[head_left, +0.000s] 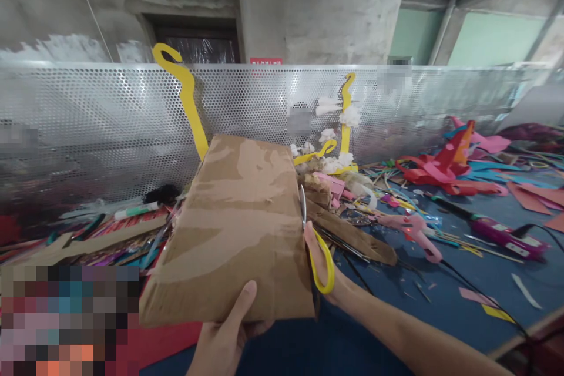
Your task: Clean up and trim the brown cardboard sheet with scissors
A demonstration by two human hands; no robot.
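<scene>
My left hand (233, 332) grips a sheet of brown cardboard (247, 235) by its lower edge, thumb on the front and fingers behind. Shiny clear tape covers parts of the cardboard, which is tilted up before me. At its right edge, my right hand (324, 264) is closed on scissors (326, 273) with yellow handles. One blade shows along that edge; the other is hidden, as are most of the right fingers. A yellow hook-topped strip (187, 94) rises behind the cardboard's upper left; whether it is joined to it I cannot tell.
A pink glue gun (412, 226) and a purple glue gun (506, 235) lie on the blue table (467, 264) at right, cords trailing. Red paper shapes (440, 167) and scraps surround them. A perforated metal screen (251, 100) stands behind, near another yellow hooked piece (346, 117) with white tufts.
</scene>
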